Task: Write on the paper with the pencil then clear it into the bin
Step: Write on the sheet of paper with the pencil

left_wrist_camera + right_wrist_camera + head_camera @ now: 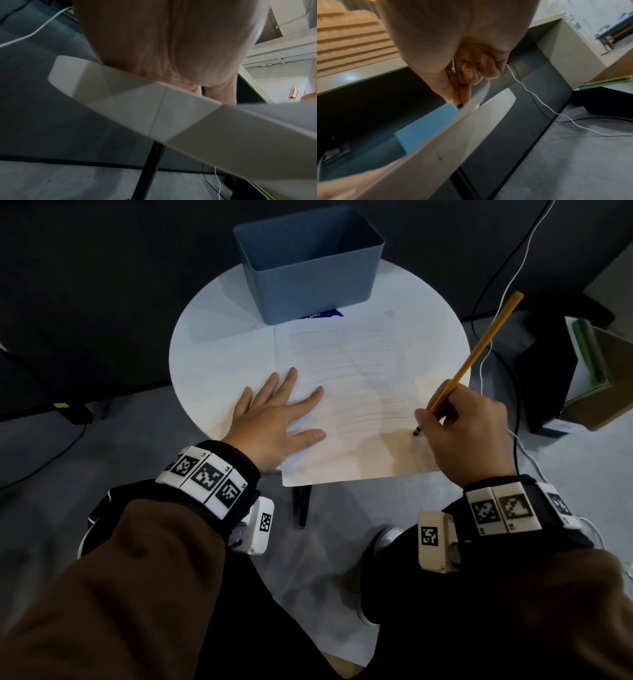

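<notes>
A white sheet of paper [356,378] with several faint pencil lines lies on the round white table [212,344], its near edge hanging over the rim. My left hand [274,416] lies flat with spread fingers on the paper's left edge. My right hand [466,433] grips a yellow pencil [479,350], whose dark tip [416,432] touches the paper near its right side. In the right wrist view the curled fingers [469,73] pinch the pencil [457,98] just above its tip. The empty blue bin [308,265] stands at the table's far edge, behind the paper.
A small blue-and-white card [325,314] peeks out under the bin. Black and white cables [496,285] run across the grey floor at the right, beside a black box [544,385] and cardboard boxes [603,378]. A black table leg [150,169] stands below.
</notes>
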Demonstrator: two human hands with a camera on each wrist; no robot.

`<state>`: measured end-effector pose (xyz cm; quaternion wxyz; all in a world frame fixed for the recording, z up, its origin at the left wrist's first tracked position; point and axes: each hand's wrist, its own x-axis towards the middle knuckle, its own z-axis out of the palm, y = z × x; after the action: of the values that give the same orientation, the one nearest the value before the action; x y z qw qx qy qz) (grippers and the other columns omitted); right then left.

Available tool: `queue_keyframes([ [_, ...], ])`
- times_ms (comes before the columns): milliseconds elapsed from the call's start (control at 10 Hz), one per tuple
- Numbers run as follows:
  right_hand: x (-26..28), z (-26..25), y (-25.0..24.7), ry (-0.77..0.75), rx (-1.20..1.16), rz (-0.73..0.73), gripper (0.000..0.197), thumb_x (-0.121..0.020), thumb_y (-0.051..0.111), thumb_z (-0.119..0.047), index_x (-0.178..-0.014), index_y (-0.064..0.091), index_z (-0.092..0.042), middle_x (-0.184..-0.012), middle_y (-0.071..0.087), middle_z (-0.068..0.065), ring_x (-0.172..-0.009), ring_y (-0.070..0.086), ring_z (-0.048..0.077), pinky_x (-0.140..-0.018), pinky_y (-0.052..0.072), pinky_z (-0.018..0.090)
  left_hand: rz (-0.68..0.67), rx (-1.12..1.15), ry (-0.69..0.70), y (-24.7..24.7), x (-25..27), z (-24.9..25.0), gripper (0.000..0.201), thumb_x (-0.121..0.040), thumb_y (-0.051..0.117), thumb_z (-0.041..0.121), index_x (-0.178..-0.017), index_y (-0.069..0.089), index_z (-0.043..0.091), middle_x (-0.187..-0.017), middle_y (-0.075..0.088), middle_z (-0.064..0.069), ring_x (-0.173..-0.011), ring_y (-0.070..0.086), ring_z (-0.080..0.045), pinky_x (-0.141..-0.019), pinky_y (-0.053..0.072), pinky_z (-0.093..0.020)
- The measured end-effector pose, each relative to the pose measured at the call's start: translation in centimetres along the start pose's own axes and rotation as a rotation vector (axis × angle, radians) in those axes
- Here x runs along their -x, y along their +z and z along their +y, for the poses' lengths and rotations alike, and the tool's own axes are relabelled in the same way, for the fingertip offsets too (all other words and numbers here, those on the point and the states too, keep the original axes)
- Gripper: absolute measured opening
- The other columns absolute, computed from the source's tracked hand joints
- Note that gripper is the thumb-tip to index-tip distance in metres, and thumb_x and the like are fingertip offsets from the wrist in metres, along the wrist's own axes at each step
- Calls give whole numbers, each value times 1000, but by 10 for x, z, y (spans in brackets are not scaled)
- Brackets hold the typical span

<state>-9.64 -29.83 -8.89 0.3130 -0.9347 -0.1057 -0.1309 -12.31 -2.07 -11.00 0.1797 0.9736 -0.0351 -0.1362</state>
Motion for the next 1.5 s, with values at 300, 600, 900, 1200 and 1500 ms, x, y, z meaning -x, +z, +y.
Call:
queue_keyframes([
  [300, -1, -8, 8, 26, -80, -11, 16, -90, 74, -21, -81, 62, -17, -64, 58, -16, -62, 58, 7, -55, 40, 8, -3, 9, -2, 0, 0, 0, 66, -93, 38, 70, -150, 5, 60, -163, -21, 16, -149, -23, -6, -121, -14, -42],
  [600, -2, -7, 3, 35, -98, 26, 17, -90, 74, -20, -80, 61, -16, -67, 60, -14, -63, 58, 10, -55, 45, 17, -3, 3, -2, -1, 0, 0, 67, -93, 37, 70, -150, 5, 60, -163, -20, 15, -149, -22, -7, -121, -13, -42],
  [900, 0, -23, 25, -41, -115, -72, 18, -91, 72, -21, -79, 59, -19, -65, 59, -16, -55, 54, 2, -56, 42, 19, 1, -6, 5, 2, -1, -2, 67, -93, 36, 72, -150, 4, 60, -163, -20, 16, -149, -21, -8, -121, -12, -43],
  [1200, -3, -26, 21, -17, -112, -31, 17, -91, 72, -24, -79, 60, -20, -66, 61, -17, -57, 55, 5, -59, 47, 28, 3, 5, 4, 1, 0, -1, 67, -92, 38, 72, -150, 6, 60, -163, -20, 16, -149, -22, -7, -121, -13, -43],
  [1500, -3, -22, 21, -36, -28, -91, 17, -92, 71, -23, -80, 61, -18, -63, 55, -16, -56, 50, 1, -58, 40, 27, 7, 5, 6, 1, -1, -1, 67, -92, 38, 71, -150, 6, 60, -164, -20, 15, -149, -21, -8, -121, -13, -43],
])
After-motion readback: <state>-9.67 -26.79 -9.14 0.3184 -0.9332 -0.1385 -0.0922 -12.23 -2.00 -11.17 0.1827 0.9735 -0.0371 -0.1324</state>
